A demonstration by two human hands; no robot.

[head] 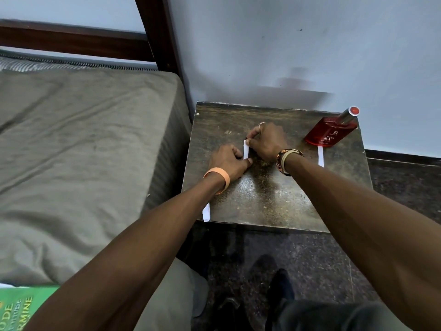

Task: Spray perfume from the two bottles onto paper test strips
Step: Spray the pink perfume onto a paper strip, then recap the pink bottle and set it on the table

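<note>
A white paper test strip stands between my two hands near the middle of the small dark table. My left hand pinches its lower end and my right hand pinches its upper end. A red perfume bottle with a silver cap stands at the table's far right corner. A second white strip lies just in front of that bottle. A third strip pokes out under my left forearm at the table's left front corner. Only one bottle is in view.
A bed with a grey-green sheet and dark wooden frame borders the table on the left. A green box lies at the bed's near edge. The pale wall is right behind the table. Dark speckled floor lies in front.
</note>
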